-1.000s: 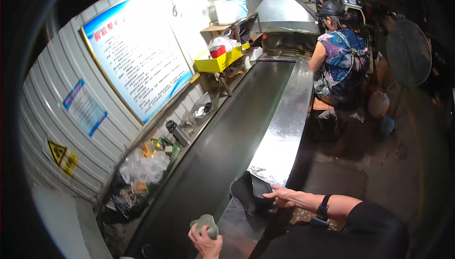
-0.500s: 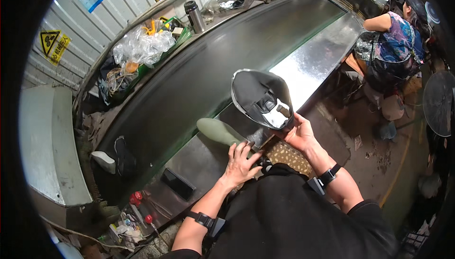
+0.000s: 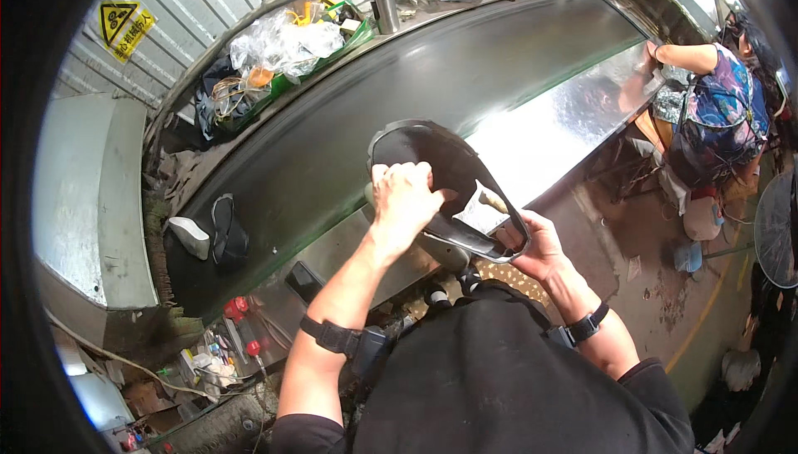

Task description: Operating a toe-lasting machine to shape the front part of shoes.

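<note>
A black shoe upper [image 3: 449,163], open and hollow, is held up over the metal strip in front of me. Inside it near the heel shows a white label piece [image 3: 482,209]. My right hand [image 3: 539,246] grips the heel end from below and the right, thumb near the rim. My left hand [image 3: 406,200] reaches over the opening with curled fingers closed on the upper; its fingertips are partly hidden. Of the pale green shoe last [image 3: 451,255], only small parts show behind the upper and my left hand. A dark phone [image 3: 304,281] lies on the metal strip near my left forearm.
A long dark conveyor belt [image 3: 332,155] runs along the far side. On it at left lie a white sole-shaped piece [image 3: 189,236] and a black shoe piece [image 3: 229,229]. Behind stand a plastic-filled green tray [image 3: 287,92] and a steel flask [image 3: 383,7]. A co-worker [image 3: 719,109] sits at right.
My left hand has left the green last and moved up onto the shoe upper. The upper has tilted, its front end now farther left. The view has shifted slightly.
</note>
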